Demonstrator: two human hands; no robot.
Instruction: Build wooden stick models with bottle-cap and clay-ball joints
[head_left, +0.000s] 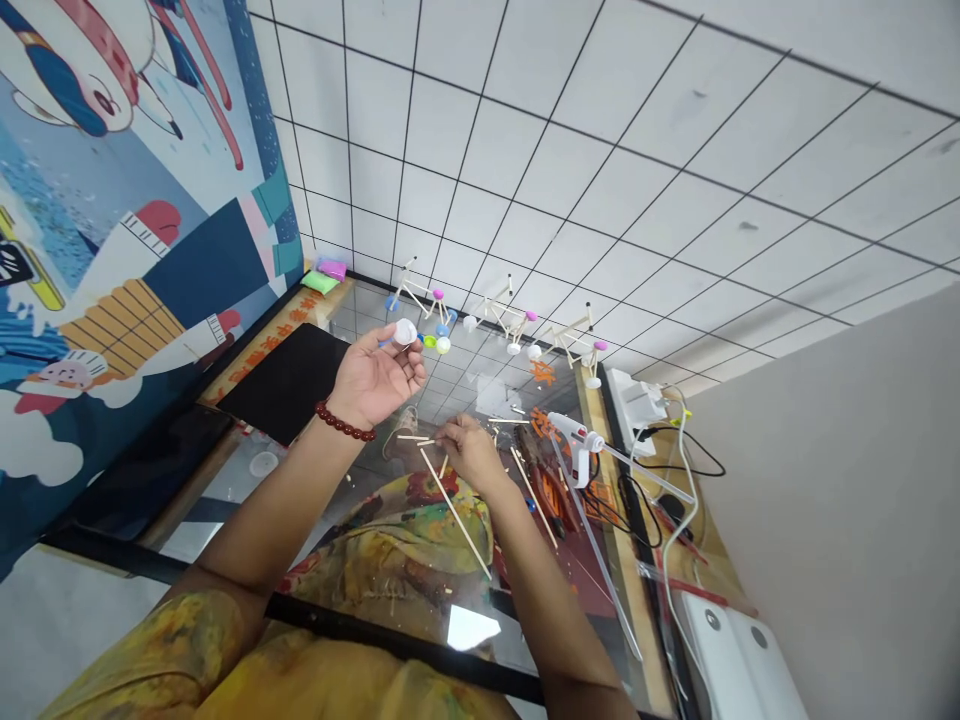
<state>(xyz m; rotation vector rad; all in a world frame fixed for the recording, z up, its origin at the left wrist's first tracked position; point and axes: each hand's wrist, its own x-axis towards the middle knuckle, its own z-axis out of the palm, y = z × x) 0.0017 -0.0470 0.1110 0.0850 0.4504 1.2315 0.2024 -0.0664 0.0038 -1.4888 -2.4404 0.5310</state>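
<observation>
My left hand (381, 382) is raised with the palm up, a beaded bracelet (345, 424) round its wrist. Thumb and forefinger hold a small white bottle cap (405, 331); the other fingers are loosely curled. Lower down, my right hand (471, 452) has its fingers pinched together at the end of a short wooden stick (426, 441), over the glass tabletop. A longer wooden stick (456, 515) lies slanting just below it. Another stick (508, 421) and small scraps are to its right.
Several stick-and-cap models (424, 305) stand along the tiled wall. At the right are a white glue gun (577, 445), a clear glue stick (600, 550), pliers (553, 495), a power strip (637, 400) and cables. A black sheet (289, 385) and clay packets (321, 283) lie left.
</observation>
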